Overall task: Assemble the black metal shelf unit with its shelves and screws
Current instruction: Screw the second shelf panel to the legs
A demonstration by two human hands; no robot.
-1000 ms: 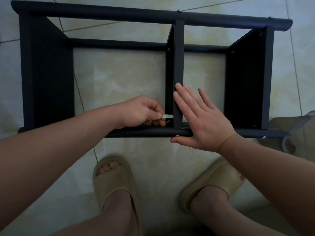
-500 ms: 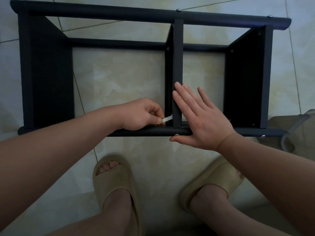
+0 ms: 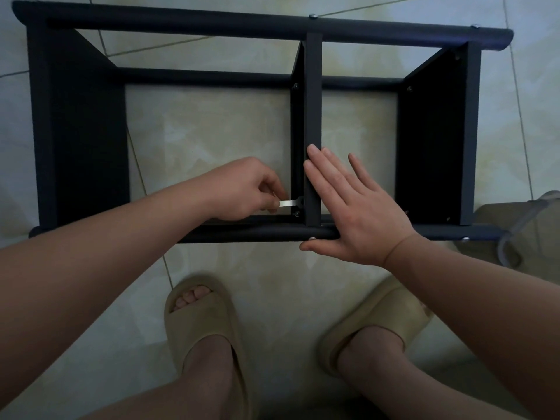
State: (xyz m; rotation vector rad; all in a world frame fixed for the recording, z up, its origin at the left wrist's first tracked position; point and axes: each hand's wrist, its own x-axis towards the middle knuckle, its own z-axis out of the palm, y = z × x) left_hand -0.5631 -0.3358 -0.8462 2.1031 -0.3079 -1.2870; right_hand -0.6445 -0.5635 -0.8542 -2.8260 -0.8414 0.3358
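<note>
Evidently the black shelf unit (image 3: 181,22) lies on its side on the tiled floor (image 3: 212,131) so that its joints face up within reach. The left hand (image 3: 245,189) pinches a small flat silver wrench (image 3: 289,203) between the thumb and curled fingers. The wrench's ring end sits close against the middle shelf (image 3: 312,116), just above a dark screw (image 3: 296,213) at the corner with the near rail (image 3: 242,234) — a fastening I judge is being tightened. The right hand (image 3: 357,213) lies flat with its fingers straight and released, across the shelf edge and the rail, thumb on the rail's near side — most likely to steady the joint against the turning. By count: three shelves between the rails, four silver screw heads (image 3: 312,16) on the two upper rails, one wrench, and two beige slippers (image 3: 200,322).
</note>
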